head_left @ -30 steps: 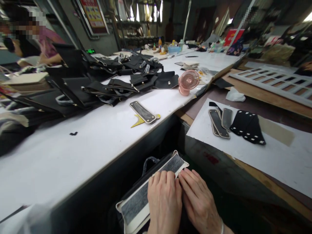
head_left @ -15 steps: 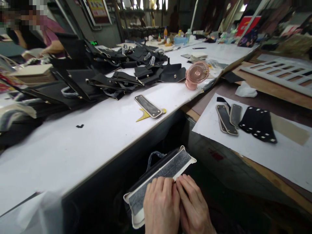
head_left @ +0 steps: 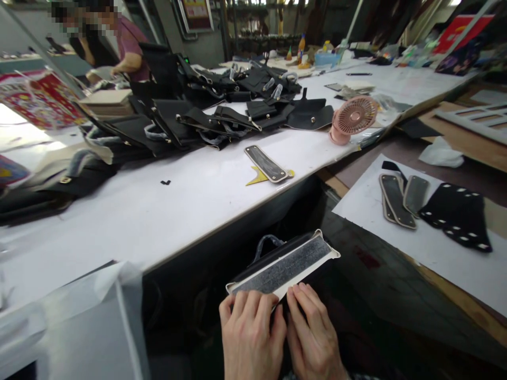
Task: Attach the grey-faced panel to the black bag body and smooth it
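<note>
Fingers [head_left: 252,309] of the left hand [head_left: 251,340] are curled shut over the near cream edge of a black bag with a dark grey bottom panel [head_left: 291,261], gripping it. That bag's tipped so its bottom faces up, sitting just off the edge of a long glossy white bench [head_left: 190,203], in the gap before a brown bench [head_left: 390,161] on the right. Pretty busy workshop, grey walls, with two people at far left, one in a pinkish-purple top [head_left: 134,39].

Quick count on the white one: one pink desk fan [head_left: 354,117], one long grey riveted strip [head_left: 267,163] lying across a yellow flat template [head_left: 256,178], one tiny black scrap [head_left: 165,182], plus a heap of black bags [head_left: 170,121] too tangled to count. Over on the brown one, a white paper sheet [head_left: 360,206] has three rounded grey strips [head_left: 398,203] on it, two of them stacked, just beside fanned black pieces with white squares [head_left: 455,214] (overlapping, can't get a number).

As for the right hand [head_left: 317,338], its fingers are bunched together, tips touching that same cream edge beside the left thumb. Its own thumb's hidden, so can't tell if it's actually pinching.
</note>
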### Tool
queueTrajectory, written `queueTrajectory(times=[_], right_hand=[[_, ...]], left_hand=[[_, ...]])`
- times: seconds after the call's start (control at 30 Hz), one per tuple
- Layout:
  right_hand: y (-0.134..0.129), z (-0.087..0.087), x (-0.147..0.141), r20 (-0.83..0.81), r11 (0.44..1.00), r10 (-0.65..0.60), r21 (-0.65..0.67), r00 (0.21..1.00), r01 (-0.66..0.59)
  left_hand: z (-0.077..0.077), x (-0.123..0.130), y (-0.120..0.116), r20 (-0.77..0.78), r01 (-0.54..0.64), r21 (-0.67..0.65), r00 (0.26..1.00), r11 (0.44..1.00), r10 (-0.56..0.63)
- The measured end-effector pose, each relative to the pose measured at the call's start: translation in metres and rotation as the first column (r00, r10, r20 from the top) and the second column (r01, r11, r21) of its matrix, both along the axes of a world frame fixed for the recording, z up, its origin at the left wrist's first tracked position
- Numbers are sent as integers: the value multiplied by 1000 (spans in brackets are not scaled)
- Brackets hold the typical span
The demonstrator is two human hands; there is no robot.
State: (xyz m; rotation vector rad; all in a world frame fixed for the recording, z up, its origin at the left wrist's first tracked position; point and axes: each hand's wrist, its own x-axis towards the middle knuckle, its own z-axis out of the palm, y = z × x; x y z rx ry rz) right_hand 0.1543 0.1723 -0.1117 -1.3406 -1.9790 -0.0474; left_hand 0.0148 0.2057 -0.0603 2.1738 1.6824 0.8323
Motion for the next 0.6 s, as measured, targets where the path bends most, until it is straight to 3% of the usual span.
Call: queueTrajectory(times=[0.17, 0.3, 0.47, 0.53, 0.57, 0.6], right_hand=[[-2, 0, -12, 11, 999, 41, 24, 999, -41], [-3, 0, -21, 20, 996, 76, 46, 997, -77], [-5, 2, -30, 30, 993, 114, 33, 993, -115], [-6, 1, -32, 29, 991, 129, 28, 991, -130], [-6, 0, -33, 32, 990, 136, 27, 990, -137], [-6, -1, -34, 36, 990, 140, 27, 990, -141]], left_hand=[[-4, -6, -9, 55, -172, 29, 984, 985, 170], [-10, -9, -13, 105, -245, 81, 966, 966, 236], [-32, -23, -30, 179, -319, 133, 939, 938, 294], [-48, -28, -40, 343, -410, 29, 861, 912, 376], [-58, -29, -44, 462, -466, -79, 766, 881, 446], [-67, -28, -46, 573, -498, -227, 627, 837, 528]])
